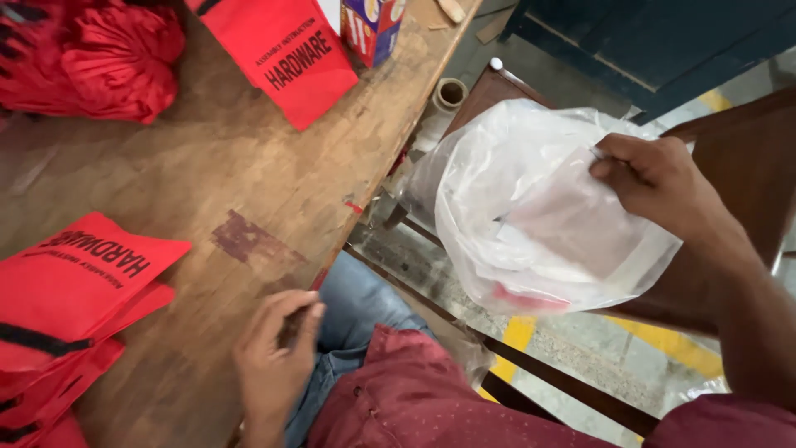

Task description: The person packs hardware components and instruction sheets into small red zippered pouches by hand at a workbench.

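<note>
In right hand (655, 178): plastic bag (531, 224)

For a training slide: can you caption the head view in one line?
Right hand grips a clear plastic bag beside the wooden table; left hand rests at its edge near red pouches.

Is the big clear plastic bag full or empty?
Nearly empty: the clear plastic bag, gripped by the right hand, billows loosely, showing only something red at the bottom.
</note>
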